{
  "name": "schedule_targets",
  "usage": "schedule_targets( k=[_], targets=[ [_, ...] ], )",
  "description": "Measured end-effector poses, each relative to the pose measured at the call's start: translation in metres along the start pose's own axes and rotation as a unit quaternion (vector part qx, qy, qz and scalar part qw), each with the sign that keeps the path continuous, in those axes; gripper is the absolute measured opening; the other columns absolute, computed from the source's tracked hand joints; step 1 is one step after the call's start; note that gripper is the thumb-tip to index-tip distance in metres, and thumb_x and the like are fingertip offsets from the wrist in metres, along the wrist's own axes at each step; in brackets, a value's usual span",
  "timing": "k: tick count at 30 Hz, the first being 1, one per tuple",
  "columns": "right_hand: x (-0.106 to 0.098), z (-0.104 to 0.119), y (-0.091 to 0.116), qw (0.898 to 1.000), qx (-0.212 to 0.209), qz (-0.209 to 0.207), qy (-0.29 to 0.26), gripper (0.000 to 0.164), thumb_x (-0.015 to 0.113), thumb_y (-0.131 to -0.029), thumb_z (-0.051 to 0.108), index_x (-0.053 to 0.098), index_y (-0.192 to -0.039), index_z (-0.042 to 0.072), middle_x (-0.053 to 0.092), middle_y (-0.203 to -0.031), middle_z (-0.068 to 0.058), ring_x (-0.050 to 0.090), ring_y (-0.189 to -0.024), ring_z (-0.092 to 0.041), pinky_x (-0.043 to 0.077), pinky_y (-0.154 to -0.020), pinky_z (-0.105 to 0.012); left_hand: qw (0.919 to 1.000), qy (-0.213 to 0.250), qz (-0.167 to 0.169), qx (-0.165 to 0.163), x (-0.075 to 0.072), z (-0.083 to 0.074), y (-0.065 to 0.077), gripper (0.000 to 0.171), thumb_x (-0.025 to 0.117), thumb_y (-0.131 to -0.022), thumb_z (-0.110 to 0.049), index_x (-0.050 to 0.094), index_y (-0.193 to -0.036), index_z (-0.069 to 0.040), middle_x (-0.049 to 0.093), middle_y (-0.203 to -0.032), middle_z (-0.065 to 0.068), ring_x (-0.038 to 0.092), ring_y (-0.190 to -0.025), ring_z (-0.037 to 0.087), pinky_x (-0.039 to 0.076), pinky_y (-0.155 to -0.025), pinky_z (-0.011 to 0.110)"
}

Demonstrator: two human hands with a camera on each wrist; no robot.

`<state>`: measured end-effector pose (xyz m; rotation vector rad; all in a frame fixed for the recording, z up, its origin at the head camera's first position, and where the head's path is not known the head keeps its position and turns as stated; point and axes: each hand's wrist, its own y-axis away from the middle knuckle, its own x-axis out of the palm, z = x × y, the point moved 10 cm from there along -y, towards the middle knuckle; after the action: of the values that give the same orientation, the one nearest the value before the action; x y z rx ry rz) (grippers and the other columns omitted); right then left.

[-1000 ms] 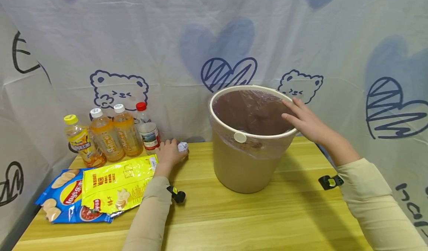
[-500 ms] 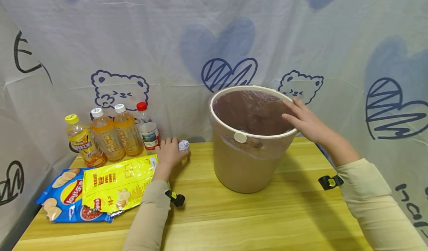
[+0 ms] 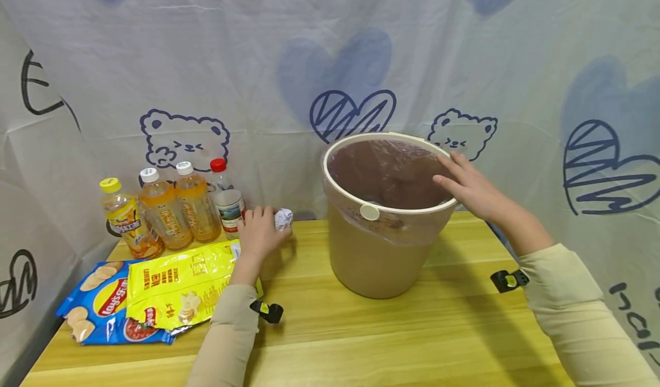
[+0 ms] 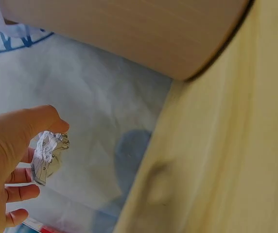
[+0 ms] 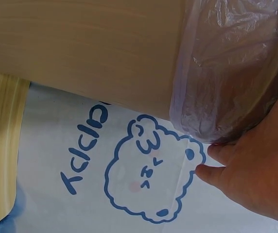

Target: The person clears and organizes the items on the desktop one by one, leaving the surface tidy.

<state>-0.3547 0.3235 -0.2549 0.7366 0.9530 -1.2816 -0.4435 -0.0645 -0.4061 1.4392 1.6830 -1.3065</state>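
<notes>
My left hand (image 3: 260,233) pinches a crumpled ball of white printed paper (image 3: 283,219) behind the yellow packet. In the left wrist view, the thumb and fingers lie on either side of the paper ball (image 4: 46,158), just off the table. My right hand (image 3: 474,191) rests on the right rim of a pinkish-brown trash bin (image 3: 378,266), fingers extended. A clear plastic liner (image 5: 207,97) is folded over the bin's edge. In the right wrist view two fingertips of the right hand (image 5: 260,165) show against the outside; the other fingers are hidden.
Several drink bottles stand at the back left, among them a yellow-capped bottle (image 3: 129,221) and a red-capped one (image 3: 229,203). A yellow snack packet (image 3: 180,284) overlaps a blue chip packet (image 3: 98,301) on the wooden table (image 3: 392,341). A printed cloth (image 3: 258,49) hangs behind.
My left hand has risen slightly with the paper ball, which shows a little more beyond the fingers. The right hand keeps its place on the bin rim.
</notes>
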Motion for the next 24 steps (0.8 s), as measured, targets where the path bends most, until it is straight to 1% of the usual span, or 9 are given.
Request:
schedule_targets(
  k=[3,8,15,19,24],
  targets=[
    [0.001,-0.001,0.000,1.000,0.006,0.004,0.004,0.071,0.033,-0.101,0.052,0.007,-0.158,0.018,-0.011,-0.164,-0.016,-0.008,-0.149,-0.046,0.005,-0.109,-0.075,0.9998,0.005,-0.018,0.008,-0.012,-0.007,0.003,0.056,0.069,-0.081,-0.048,0.058,-0.121,-0.011,0.057,-0.117,0.014,0.045,-0.108,0.035,0.034,-0.089,0.053],
    [-0.001,0.000,0.000,1.000,0.008,0.008,0.026,0.072,0.031,-0.101,0.055,0.007,-0.158,0.017,-0.010,-0.164,-0.017,-0.010,-0.149,-0.045,0.003,-0.110,-0.074,0.9991,0.011,-0.037,0.018,-0.031,-0.016,0.007,0.054,0.069,-0.080,-0.047,0.058,-0.118,-0.010,0.056,-0.115,0.014,0.045,-0.106,0.035,0.033,-0.087,0.052],
    [-0.002,0.002,0.000,0.997,0.002,0.012,0.072,0.073,0.027,-0.101,0.056,0.006,-0.157,0.014,-0.008,-0.163,-0.020,-0.010,-0.149,-0.044,-0.001,-0.114,-0.068,0.9965,0.010,-0.072,0.041,-0.056,-0.027,0.012,0.051,0.068,-0.081,-0.046,0.059,-0.116,-0.010,0.057,-0.112,0.014,0.046,-0.104,0.035,0.034,-0.085,0.053],
    [-0.001,0.001,0.000,0.997,0.002,0.017,0.082,0.073,0.026,-0.101,0.057,0.006,-0.157,0.014,-0.008,-0.163,-0.021,-0.011,-0.149,-0.043,-0.003,-0.115,-0.066,0.9947,0.014,-0.087,0.053,-0.070,-0.034,0.015,0.050,0.067,-0.081,-0.045,0.059,-0.116,-0.010,0.057,-0.111,0.013,0.046,-0.103,0.035,0.034,-0.085,0.052],
    [-0.002,0.002,0.000,0.996,0.002,0.019,0.085,0.074,0.026,-0.101,0.057,0.006,-0.157,0.014,-0.007,-0.163,-0.022,-0.010,-0.149,-0.043,-0.003,-0.115,-0.065,0.9900,0.012,-0.119,0.075,-0.091,-0.047,0.017,0.050,0.067,-0.081,-0.045,0.060,-0.116,-0.010,0.058,-0.109,0.013,0.047,-0.101,0.034,0.033,-0.080,0.049]
  ],
)
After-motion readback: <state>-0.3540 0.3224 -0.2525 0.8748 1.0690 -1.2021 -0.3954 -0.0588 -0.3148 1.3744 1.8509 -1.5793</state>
